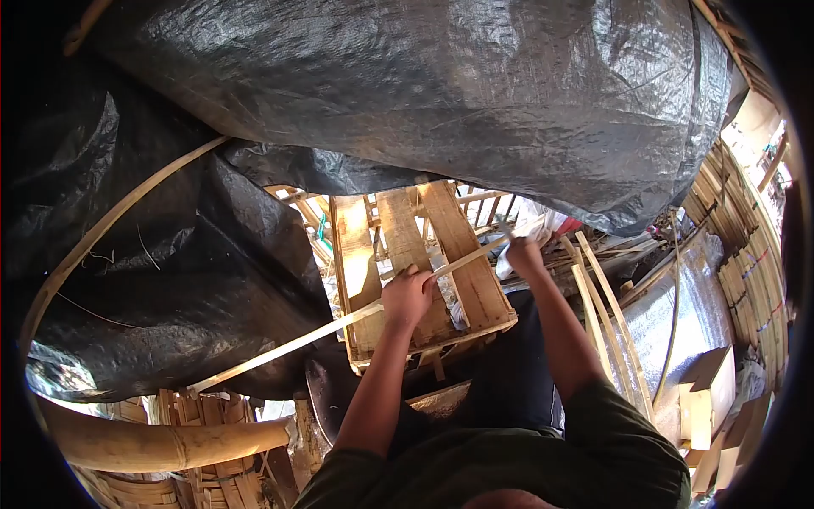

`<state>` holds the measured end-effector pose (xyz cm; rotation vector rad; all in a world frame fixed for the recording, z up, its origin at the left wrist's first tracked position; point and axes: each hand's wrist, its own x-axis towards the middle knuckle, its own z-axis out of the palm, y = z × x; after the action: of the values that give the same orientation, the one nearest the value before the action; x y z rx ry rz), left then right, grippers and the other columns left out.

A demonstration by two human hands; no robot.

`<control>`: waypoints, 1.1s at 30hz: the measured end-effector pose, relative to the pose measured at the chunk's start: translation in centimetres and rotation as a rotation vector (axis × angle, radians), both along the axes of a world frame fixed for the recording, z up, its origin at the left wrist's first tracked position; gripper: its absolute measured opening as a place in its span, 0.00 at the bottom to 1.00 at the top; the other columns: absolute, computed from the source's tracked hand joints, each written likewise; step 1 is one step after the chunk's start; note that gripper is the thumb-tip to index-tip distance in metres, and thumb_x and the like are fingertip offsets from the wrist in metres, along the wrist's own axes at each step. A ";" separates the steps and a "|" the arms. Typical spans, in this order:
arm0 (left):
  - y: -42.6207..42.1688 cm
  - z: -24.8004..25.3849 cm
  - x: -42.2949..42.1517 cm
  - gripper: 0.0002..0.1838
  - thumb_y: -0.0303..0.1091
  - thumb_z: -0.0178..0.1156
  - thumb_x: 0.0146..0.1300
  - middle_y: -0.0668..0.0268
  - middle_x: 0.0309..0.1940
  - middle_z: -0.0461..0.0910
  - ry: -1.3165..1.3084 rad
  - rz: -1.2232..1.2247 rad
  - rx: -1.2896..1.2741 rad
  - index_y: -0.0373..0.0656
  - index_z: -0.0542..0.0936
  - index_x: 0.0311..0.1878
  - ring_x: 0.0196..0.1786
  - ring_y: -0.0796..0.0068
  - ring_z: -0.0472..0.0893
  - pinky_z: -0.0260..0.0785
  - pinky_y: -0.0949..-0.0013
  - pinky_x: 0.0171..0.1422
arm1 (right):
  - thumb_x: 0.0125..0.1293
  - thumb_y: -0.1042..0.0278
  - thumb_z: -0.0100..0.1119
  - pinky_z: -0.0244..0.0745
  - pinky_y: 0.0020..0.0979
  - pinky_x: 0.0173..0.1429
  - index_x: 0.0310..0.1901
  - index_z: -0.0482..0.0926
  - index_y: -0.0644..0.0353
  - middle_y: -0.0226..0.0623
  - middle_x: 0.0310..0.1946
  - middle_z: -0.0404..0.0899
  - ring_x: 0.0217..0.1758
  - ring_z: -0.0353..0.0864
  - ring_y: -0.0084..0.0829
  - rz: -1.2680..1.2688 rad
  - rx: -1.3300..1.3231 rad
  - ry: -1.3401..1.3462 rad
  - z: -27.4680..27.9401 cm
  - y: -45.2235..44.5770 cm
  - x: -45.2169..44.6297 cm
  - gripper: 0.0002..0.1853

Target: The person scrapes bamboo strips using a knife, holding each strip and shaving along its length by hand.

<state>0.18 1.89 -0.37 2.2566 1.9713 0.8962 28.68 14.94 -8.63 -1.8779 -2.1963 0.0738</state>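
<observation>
A long pale bamboo strip point(288, 346) runs slantwise from the lower left up to the right, across a slatted wooden crate point(403, 246). My left hand point(408, 296) is closed round the strip above the crate's slats. Farther right, my right hand point(524, 254) is a closed fist at the strip's right end. A thin grey blade-like tool point(505, 229) sticks up from that fist, touching or close to the strip; its handle is hidden in my fingers.
Black plastic sheeting point(424, 93) hangs in front and at the left. Several loose strips point(612, 310) lean at my right. A thick bamboo pole point(170, 443) lies at the lower left. Bundled slats point(755, 276) stand at the far right.
</observation>
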 end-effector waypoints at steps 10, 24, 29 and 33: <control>-0.2 -0.1 -0.4 0.07 0.41 0.63 0.63 0.66 0.31 0.77 -0.079 0.006 -0.066 0.51 0.86 0.34 0.33 0.61 0.82 0.76 0.58 0.36 | 0.73 0.57 0.44 0.78 0.54 0.38 0.35 0.81 0.64 0.56 0.28 0.82 0.32 0.83 0.59 0.039 -0.074 0.071 1.6 1.2 0.1 0.20; 0.1 0.1 -0.4 0.10 0.45 0.61 0.65 0.65 0.30 0.76 -0.036 -0.006 -0.070 0.52 0.85 0.35 0.33 0.60 0.82 0.75 0.58 0.34 | 0.72 0.43 0.43 0.78 0.54 0.50 0.39 0.85 0.63 0.64 0.34 0.82 0.42 0.82 0.62 -0.134 -0.035 0.196 1.5 -0.4 -2.5 0.29; 0.1 0.0 -0.1 0.09 0.45 0.61 0.65 0.65 0.28 0.76 -0.021 -0.012 -0.076 0.54 0.85 0.35 0.32 0.60 0.82 0.74 0.58 0.33 | 0.75 0.54 0.46 0.79 0.50 0.32 0.30 0.81 0.61 0.50 0.24 0.82 0.28 0.83 0.51 -0.081 0.226 0.147 1.6 -0.1 -0.2 0.22; 0.1 -0.2 -0.2 0.09 0.45 0.62 0.64 0.64 0.28 0.75 -0.048 -0.022 -0.043 0.53 0.85 0.34 0.32 0.60 0.81 0.73 0.58 0.33 | 0.71 0.47 0.49 0.77 0.53 0.43 0.38 0.84 0.62 0.56 0.32 0.83 0.38 0.82 0.60 -0.071 0.002 0.369 0.6 -0.4 -1.5 0.24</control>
<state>0.01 1.94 -0.57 2.2087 1.9227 0.8888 27.20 14.55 -8.08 -1.7721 -1.8797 0.3730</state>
